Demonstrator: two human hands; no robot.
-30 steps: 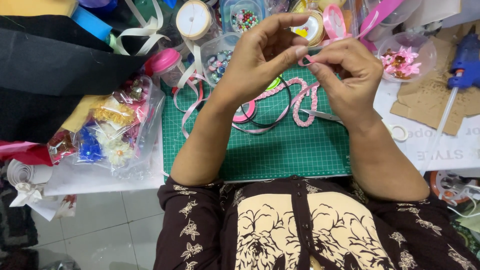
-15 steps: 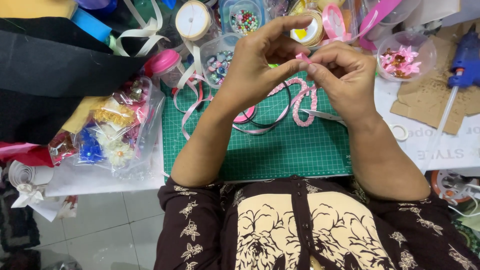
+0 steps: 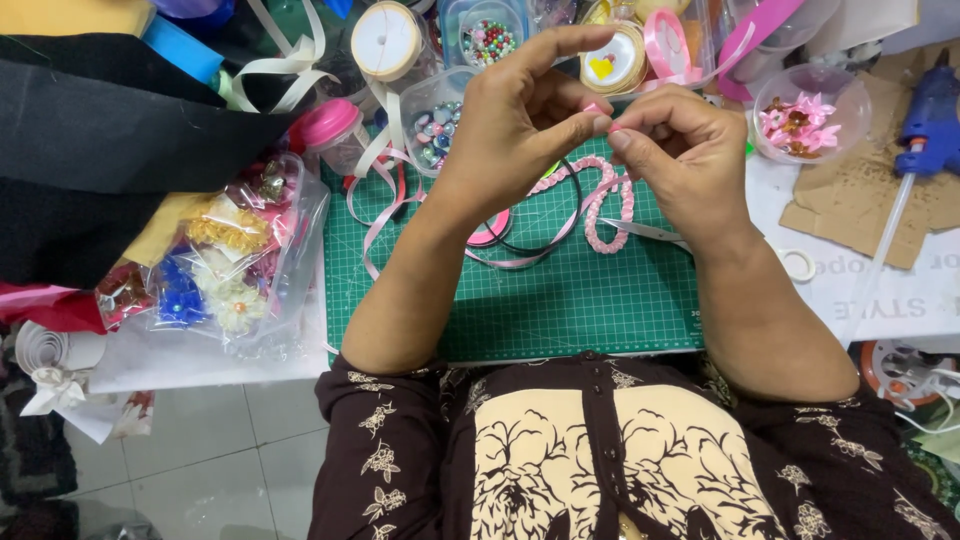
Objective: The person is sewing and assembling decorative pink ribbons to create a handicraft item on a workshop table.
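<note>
Above the green cutting mat (image 3: pixel 560 300), at the 12 o'clock side of the view, the left hand (image 3: pixel 515 125) and the right hand (image 3: pixel 680 150) are brought together, fingertips meeting. A small pink ribbon piece (image 3: pixel 603 113) is pinched between the thumb and forefinger of each hand; most of it is hidden by the fingers. On the mat below the hands, a pink braided trim (image 3: pixel 605 205) is laid in loops, with scissors (image 3: pixel 645 232) just beside it. At 3 o'clock, a blue glue gun (image 3: pixel 930 110) rests on cardboard (image 3: pixel 870 215). A clear cup of pink flowers (image 3: pixel 805 115) stands near 2 o'clock. At 9 o'clock, plastic bags of trimmings (image 3: pixel 230 260) are piled.
</note>
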